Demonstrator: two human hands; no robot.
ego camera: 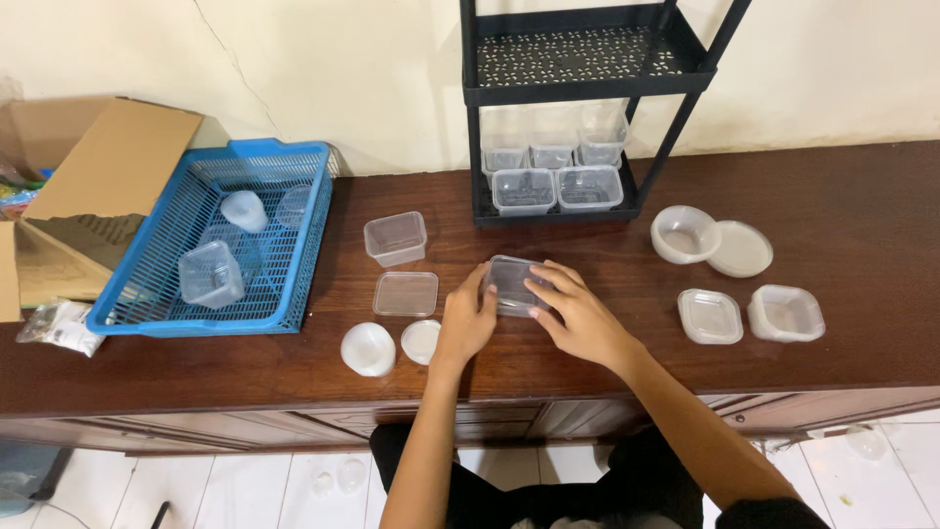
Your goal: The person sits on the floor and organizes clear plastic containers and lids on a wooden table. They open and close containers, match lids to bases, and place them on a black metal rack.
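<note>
Both hands, left hand (468,321) and right hand (578,315), press curled fingers onto a small clear square plastic tub (515,284) between them on the brown wooden counter (862,225); apparently lid-closing, needing even downward pressure at the corners.

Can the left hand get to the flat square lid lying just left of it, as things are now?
Probably yes: the left hand is beside the flat square lid, with only bare table between, though it now grips the clear container.

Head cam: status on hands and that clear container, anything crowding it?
Both hands, left and right, pressing on the lidded clear square container. It sits flat on the wooden table. Loose flat lid and open tub to its left, apart from it.
</note>
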